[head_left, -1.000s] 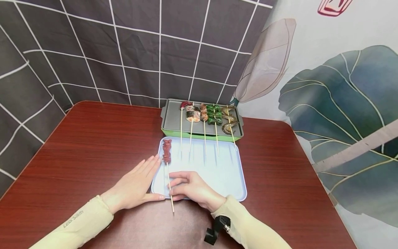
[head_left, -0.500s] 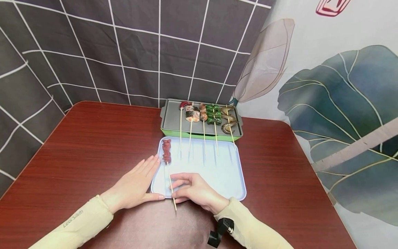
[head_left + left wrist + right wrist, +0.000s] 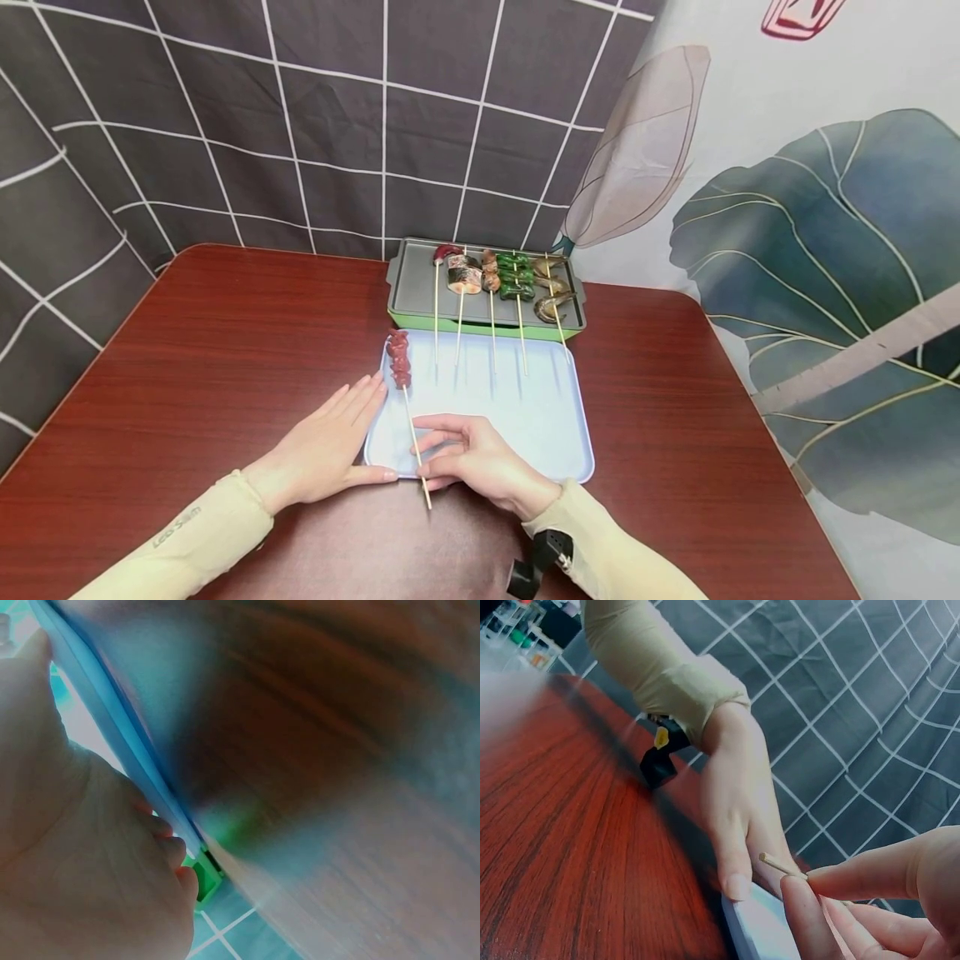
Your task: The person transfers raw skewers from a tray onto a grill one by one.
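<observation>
A skewer of dark red meat pieces (image 3: pixel 400 360) lies along the left side of the pale blue tray (image 3: pixel 517 425), its stick slanting toward the front edge. My right hand (image 3: pixel 480 462) pinches that stick near its lower end between thumb and fingers; the blunt stick end (image 3: pixel 774 862) pokes out past the fingertips in the right wrist view. My left hand (image 3: pixel 322 446) rests with straight fingers along the tray's left rim, thumb at the front left corner. In the left wrist view the left palm (image 3: pixel 82 855) lies beside the tray's edge (image 3: pixel 112 727).
Behind the tray stands a green grill with a grey plate (image 3: pixel 416 283). Several skewers lie on it, among them a fish piece (image 3: pixel 465 275), green peppers (image 3: pixel 516 277) and shrimp-like pieces (image 3: pixel 553 307); their sticks reach over the tray. A tiled-pattern cloth (image 3: pixel 330 125) hangs behind the brown table (image 3: pixel 247 333).
The lower end of the stick has swung to the right with my right hand, and the meat end has shifted slightly left and away. My left hand has stayed in place.
</observation>
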`<state>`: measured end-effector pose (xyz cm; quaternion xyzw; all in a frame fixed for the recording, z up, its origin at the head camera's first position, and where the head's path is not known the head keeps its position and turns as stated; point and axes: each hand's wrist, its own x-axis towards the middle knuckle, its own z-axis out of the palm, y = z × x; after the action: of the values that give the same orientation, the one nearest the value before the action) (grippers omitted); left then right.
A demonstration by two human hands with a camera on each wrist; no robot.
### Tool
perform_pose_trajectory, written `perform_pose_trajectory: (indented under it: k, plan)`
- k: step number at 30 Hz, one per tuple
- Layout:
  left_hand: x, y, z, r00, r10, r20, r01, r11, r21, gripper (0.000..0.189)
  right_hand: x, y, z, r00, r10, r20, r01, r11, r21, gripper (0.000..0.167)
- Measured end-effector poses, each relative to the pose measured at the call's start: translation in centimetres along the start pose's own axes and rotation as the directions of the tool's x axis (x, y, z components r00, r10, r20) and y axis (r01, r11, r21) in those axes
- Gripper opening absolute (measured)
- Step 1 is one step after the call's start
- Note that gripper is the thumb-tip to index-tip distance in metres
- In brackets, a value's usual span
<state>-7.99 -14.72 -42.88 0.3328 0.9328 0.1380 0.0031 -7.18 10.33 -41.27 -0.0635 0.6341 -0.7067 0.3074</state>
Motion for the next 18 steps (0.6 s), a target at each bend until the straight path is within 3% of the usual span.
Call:
perform_pose_trajectory:
  k: [10, 18]
  plan:
    - [-0.1, 0.0, 0.0, 1.000, 0.003, -0.011, -0.003, 1.000, 0.002, 0.106, -0.7, -0.6, -0.1, 0.999, -0.020, 0.050, 0.020, 1.000, 0.013, 0.058]
    - [0.0, 0.0, 0.1, 1.000, 0.012, -0.016, -0.012, 1.000, 0.011, 0.105, -1.3, -1.9, -0.2, 0.992, -0.079, 0.102, 0.086, 0.994, -0.061, 0.059]
